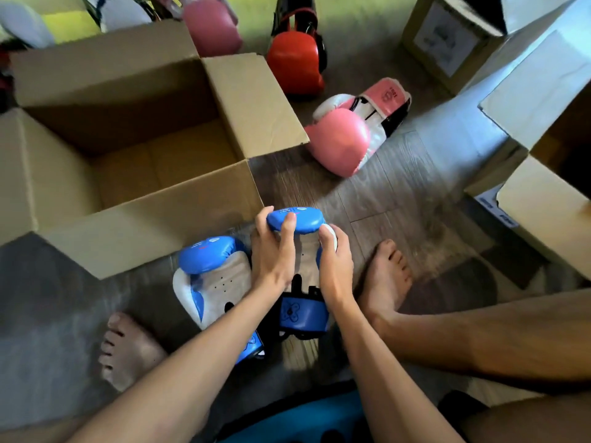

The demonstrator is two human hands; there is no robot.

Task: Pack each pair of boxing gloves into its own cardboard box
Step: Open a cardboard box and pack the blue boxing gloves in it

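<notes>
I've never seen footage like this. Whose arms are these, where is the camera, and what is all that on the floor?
No machine here: a person wears a camera on the head, looking down at their own arms and bare feet. Both hands, left hand and right hand, grip one blue glove. Its partner lies on the floor beside it. An open, empty cardboard box waits just ahead. Further off lie a pink glove, a red glove, and more boxes.
</notes>
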